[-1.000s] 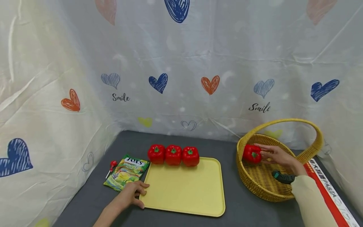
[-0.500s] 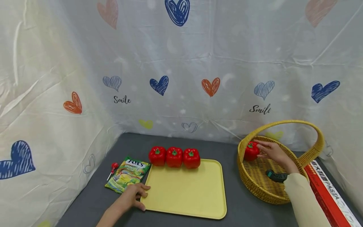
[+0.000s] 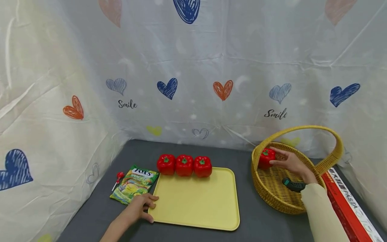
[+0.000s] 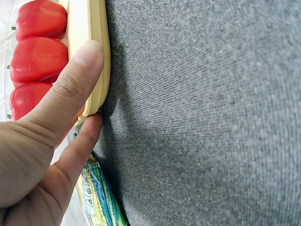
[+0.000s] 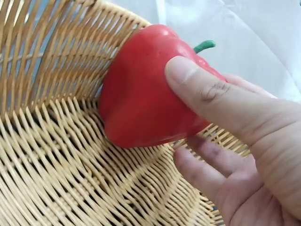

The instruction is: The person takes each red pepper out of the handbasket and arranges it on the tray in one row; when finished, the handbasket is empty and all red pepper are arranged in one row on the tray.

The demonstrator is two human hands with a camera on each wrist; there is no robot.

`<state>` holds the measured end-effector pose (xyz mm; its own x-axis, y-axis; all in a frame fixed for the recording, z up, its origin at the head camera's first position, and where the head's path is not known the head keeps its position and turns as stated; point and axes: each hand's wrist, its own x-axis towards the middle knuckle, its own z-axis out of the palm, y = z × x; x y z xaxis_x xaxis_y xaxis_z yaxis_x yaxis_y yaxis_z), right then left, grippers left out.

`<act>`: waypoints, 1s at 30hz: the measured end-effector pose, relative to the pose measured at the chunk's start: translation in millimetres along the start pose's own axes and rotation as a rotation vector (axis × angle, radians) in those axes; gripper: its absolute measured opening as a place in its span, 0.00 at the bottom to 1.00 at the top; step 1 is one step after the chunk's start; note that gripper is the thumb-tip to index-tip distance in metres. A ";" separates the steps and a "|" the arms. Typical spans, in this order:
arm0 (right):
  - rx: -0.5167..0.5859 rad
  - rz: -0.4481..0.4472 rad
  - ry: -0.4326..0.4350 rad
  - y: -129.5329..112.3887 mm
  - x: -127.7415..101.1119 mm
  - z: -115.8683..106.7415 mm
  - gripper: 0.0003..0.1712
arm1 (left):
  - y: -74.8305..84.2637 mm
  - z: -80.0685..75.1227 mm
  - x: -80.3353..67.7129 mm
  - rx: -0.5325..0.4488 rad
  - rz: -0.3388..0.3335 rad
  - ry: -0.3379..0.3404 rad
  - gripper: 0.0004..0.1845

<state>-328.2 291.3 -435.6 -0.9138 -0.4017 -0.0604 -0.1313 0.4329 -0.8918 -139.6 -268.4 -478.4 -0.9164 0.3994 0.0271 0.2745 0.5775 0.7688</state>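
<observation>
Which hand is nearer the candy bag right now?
Left. The left hand grips the yellow tray's near-left corner, right beside the candy bag. The right hand is across the table inside the basket, holding a red pepper.

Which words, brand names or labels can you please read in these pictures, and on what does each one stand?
"Smile" on the white heart-printed backdrop cloth, left of centre.
"Smile" again on that cloth, above the basket.
"FOX'S" on the green and yellow sweet packet; the line beneath seems to read "SPRING TEA", the smaller print is blurred.
"PASTA" on the long red and white box; the characters before it are too blurred to read.
</observation>
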 end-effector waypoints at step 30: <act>0.062 -0.066 -0.106 -12.8 -26.8 -12.9 0.35 | 0.3 0.4 -0.3 0.034 0.023 0.010 0.22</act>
<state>-307.0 306.9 -416.8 -0.8578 -0.5120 -0.0447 -0.1630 0.3535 -0.9211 -139.2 -268.1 -478.5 -0.9126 0.4057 0.0515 0.3053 0.5922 0.7457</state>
